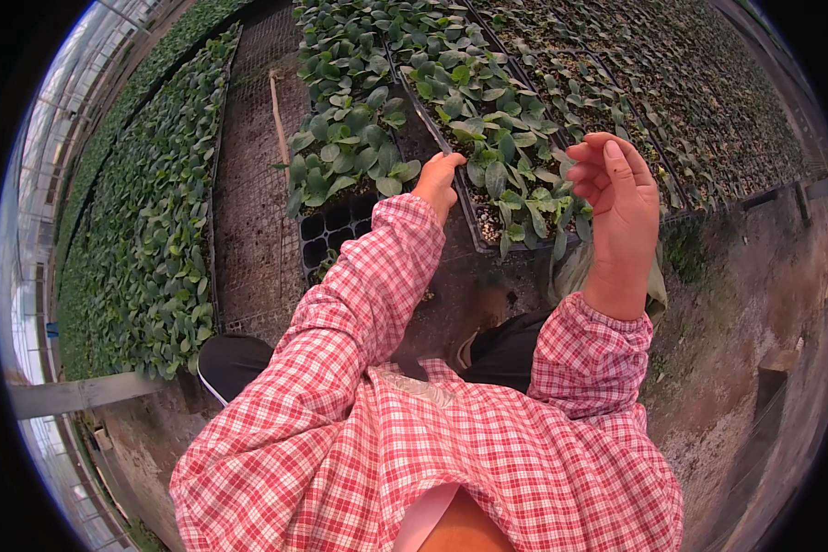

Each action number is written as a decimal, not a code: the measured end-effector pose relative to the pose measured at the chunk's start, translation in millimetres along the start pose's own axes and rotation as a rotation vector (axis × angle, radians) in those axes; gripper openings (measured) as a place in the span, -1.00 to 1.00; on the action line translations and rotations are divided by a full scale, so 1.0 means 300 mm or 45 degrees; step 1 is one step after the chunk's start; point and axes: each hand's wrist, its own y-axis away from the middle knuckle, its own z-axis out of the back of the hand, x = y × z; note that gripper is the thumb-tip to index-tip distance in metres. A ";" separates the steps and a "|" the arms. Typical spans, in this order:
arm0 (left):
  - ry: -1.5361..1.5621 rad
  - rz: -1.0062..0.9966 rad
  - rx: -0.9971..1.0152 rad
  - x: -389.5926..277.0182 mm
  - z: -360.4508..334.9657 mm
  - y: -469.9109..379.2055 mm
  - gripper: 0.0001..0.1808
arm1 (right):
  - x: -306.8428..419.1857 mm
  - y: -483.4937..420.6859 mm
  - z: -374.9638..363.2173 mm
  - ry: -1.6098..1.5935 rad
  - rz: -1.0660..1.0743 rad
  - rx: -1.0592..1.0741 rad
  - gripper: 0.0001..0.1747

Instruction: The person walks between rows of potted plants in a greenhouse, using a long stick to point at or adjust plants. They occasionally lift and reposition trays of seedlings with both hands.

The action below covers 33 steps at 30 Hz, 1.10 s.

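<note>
Before me lies a black plastic seedling tray [481, 243] full of leafy green seedlings [498, 155]. My left hand [439, 181] grips its raised left rim, the thumb lying over the edge. My right hand [617, 181] is held at the tray's right side, palm turned inward and fingers curled, beside the leaves; nothing is seen in it. Left of my left hand stands another cell tray [326, 240], with several empty cells at its near end and broad-leaved seedlings [348, 152] behind them.
A dense bed of seedlings [145, 228] runs along the left, past a mesh-covered strip [252, 207] with a thin wooden stick [278, 121] on it. More trays of smaller seedlings [704, 103] spread to the right. A greenish cloth [574, 269] lies under my right wrist.
</note>
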 end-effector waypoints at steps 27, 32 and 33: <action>0.270 -0.422 0.901 -0.966 0.177 0.568 -0.81 | -0.351 -0.116 0.119 0.464 -0.569 -0.018 -0.76; 0.133 -0.666 0.426 -1.062 0.498 0.773 -0.82 | -0.682 0.026 -0.030 0.867 -1.028 0.458 -0.63; 0.094 -0.733 0.181 -1.080 0.534 0.780 -0.81 | -0.725 0.058 -0.062 0.855 -1.147 0.497 -0.62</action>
